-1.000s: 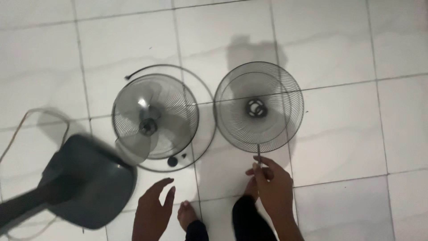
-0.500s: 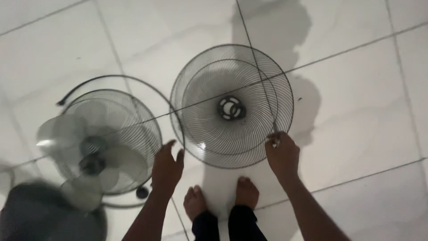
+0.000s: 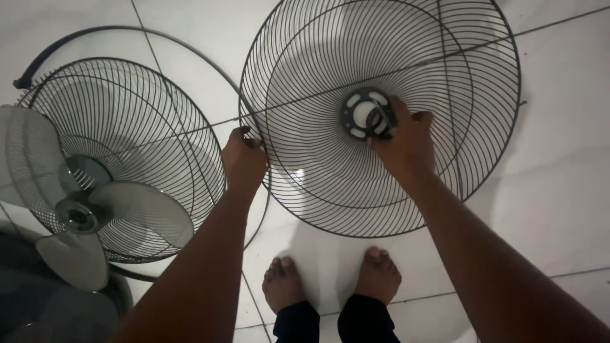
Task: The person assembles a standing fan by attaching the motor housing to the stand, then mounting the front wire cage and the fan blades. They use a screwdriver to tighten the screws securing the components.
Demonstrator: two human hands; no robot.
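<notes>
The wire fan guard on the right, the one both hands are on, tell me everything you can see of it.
The wire fan guard is a round dark metal grille of thin spokes crossed by rings, with a grey hub ring pierced by slots at its centre. It sits above white floor tiles, tilted toward the camera. The left hand grips its left rim; the right hand holds the hub.

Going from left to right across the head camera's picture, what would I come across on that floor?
Translucent fan blade → wire guard lying on the floor → left hand gripping the rim of the lifted wire guard → its dark centre ring → right hand at that ring → bare white floor tiles.
</notes>
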